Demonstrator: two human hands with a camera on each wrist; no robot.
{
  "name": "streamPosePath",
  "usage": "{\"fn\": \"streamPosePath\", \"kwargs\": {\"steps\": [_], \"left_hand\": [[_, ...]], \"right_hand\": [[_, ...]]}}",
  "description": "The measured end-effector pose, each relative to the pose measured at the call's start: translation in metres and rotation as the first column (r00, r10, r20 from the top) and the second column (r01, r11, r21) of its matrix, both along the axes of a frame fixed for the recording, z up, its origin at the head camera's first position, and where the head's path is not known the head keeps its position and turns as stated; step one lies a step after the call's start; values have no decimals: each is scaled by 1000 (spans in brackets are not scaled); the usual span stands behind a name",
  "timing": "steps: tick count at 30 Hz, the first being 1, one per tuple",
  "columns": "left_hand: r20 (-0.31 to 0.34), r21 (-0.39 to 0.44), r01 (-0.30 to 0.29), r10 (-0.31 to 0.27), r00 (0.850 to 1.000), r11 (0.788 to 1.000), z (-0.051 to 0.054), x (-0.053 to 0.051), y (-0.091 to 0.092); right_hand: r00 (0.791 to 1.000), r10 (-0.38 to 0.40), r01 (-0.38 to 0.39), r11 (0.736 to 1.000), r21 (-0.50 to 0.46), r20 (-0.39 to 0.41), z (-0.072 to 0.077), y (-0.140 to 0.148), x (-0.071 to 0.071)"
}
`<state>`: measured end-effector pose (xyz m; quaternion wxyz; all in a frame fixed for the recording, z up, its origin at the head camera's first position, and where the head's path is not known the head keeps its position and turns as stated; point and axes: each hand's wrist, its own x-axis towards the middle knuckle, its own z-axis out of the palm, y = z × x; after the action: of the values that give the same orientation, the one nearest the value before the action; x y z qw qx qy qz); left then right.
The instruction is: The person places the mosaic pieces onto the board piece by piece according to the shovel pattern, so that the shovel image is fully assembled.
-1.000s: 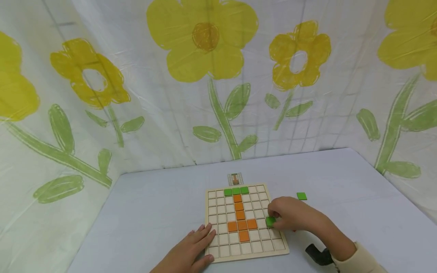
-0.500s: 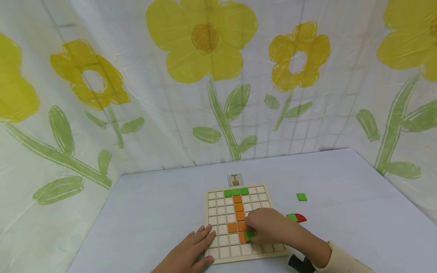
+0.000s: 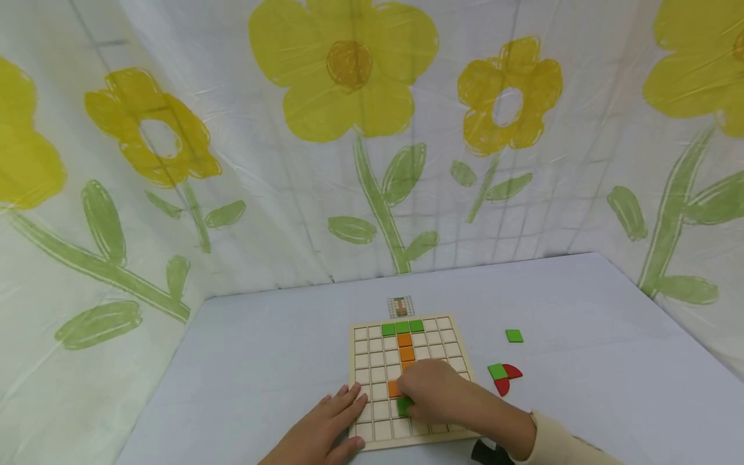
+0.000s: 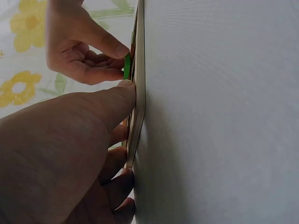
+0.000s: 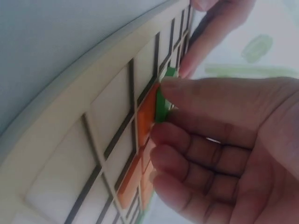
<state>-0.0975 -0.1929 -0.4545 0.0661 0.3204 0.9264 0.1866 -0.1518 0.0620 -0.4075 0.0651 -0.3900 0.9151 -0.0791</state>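
In the head view, a wooden grid board (image 3: 380, 430) lies on the white table. My left hand (image 3: 321, 426) rests on its left edge, fingers extended, thumb near the lower left corner. Thumb and fingers of my right hand (image 3: 434, 391) pinch a green square tile (image 3: 403, 407), held tilted at the lower middle cells; the right wrist view shows this green tile (image 5: 161, 100) against an orange tile (image 5: 146, 115). Three green tiles (image 3: 402, 327) sit in the top row. Below them runs a column of orange tiles (image 3: 406, 354), its lower part hidden by the right hand.
A small pattern card (image 3: 400, 307) lies behind the board. To the right are a loose green tile (image 3: 514, 336), another green tile (image 3: 497, 371) and two red quarter-round pieces (image 3: 512, 371). A flower-printed curtain (image 3: 290, 213) hangs behind the table.
My right hand has carried the green tile leftward from the board's right edge to the lower middle cells, uncovering the red pieces and a green tile. The left hand has stayed put.
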Motion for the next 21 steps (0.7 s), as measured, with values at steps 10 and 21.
{"fn": "streamPosePath", "kwargs": {"steps": [10,21], "left_hand": [[16,11,1,-2,1000,1000,0,0,0],[42,5,-8,8,999,1000,-1,-1,0]], "right_hand": [[998,-11,15,997,70,-54,-3,-14,4],[999,-24,22,994,-104,-23,-9,30,5]]}}
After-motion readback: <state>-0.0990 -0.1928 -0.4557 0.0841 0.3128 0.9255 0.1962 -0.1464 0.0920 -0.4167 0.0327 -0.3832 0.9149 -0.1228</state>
